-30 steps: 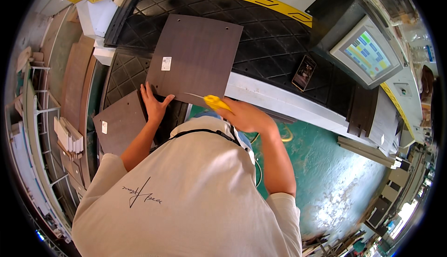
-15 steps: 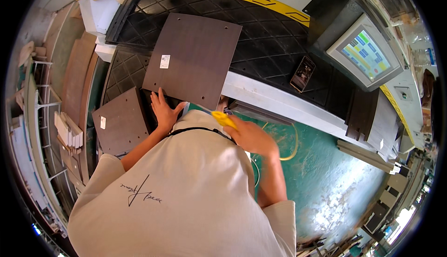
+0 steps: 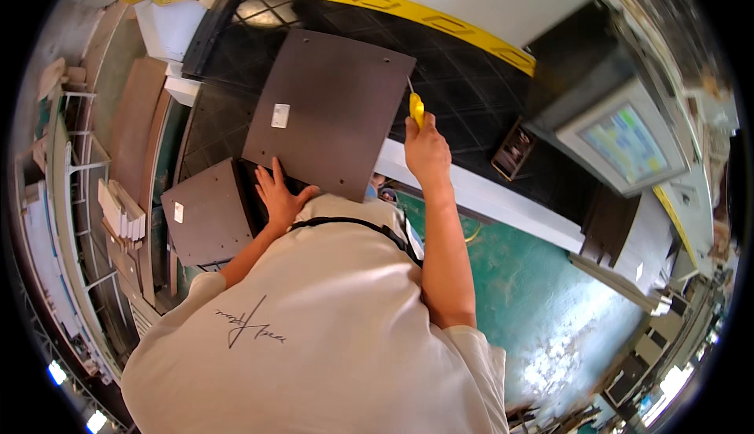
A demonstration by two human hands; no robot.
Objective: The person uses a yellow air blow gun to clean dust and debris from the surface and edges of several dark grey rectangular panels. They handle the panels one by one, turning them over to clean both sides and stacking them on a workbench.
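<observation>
A dark brown panel [image 3: 326,104] with small holes near its corners and a white label lies on the black work surface. My left hand [image 3: 276,197] is open, fingers spread, with its fingertips at the panel's near left edge. In my right hand [image 3: 428,151] is a yellow air blow gun [image 3: 416,109], its thin nozzle pointing away from me beside the panel's right edge, close to the far right corner. My fingers wrap round its handle, so part of it is hidden.
A second brown panel [image 3: 206,212] stands at the left. A phone [image 3: 514,150] lies on the machine bed, near a tilted control screen [image 3: 624,139]. The bed's pale front rail [image 3: 503,192] runs above the green floor [image 3: 518,277]. Shelving and stacked boards [image 3: 122,212] line the left.
My right hand has swung away from me with the air blow gun, from the panel's near right corner up along its right side. My left hand stays at the near left edge.
</observation>
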